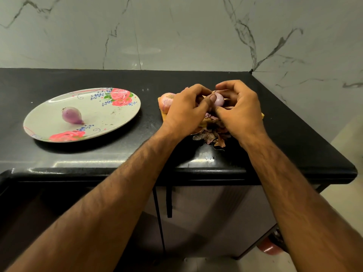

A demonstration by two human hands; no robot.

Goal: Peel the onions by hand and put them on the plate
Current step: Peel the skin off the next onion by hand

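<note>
Head view: fingers of the left hand (184, 108) and right hand (238, 107) curl together around a pale purple onion (219, 99), held above a heap of dry onion skins (211, 134). Behind the left hand lies an unpeeled onion (166, 102). Well to the left, a peeled onion (72, 115) rests on the floral plate (110, 118) on the black counter (78, 158).

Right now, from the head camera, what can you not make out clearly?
1. Held onion: the left hand and right hand cover most of it, so the remaining skin is unclear.
2. Second onion: the left hand hides its right side.
3. Yellow sheet under the peels: mostly covered by the hands, unidentifiable.
4. Red object near the floor: the right forearm hides part.
</note>
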